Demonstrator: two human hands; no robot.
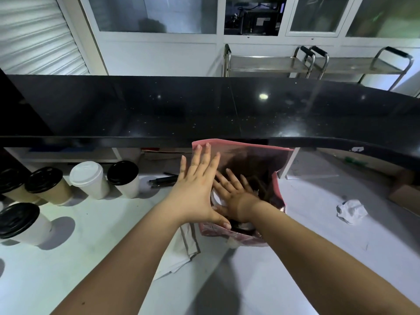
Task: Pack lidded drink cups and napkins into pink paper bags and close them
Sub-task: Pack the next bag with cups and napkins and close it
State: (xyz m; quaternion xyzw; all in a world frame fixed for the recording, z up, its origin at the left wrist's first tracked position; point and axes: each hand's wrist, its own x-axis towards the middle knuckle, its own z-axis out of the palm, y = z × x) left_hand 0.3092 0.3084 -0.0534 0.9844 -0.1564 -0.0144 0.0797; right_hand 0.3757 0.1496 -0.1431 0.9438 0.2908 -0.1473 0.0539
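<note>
Pink bag (241,237): stood open-mouthed on the white counter (306,223), directly below the black ledge (204,110); interior dark and hard to read.
Left hand (197,185): lay flat against the bag's left wall from outside, fingers (205,155) straight and together, thumb hooked at the near rim; gripped nothing.
Right hand (234,194): reached down inside the bag, fingers (231,176) spread and straight; closed round nothing visible, palm side hidden.
Bag contents: only a pale curved rim and a dark lid edge (241,225) glimpsed under the right wrist; number of cups could not be told.
Lidded cups (87,176): stood in a cluster well left of the bag, one white-lidded, the rest black-lidded; the leftmost cut off by the frame edge.
Folded white sheets (184,248): lay just beside the bag's near left corner, partly covered by the left forearm.
Crumpled napkin (351,211): lay well right of the bag.
Dark thin items (162,180): lay left of the bag, too blurred to identify.
</note>
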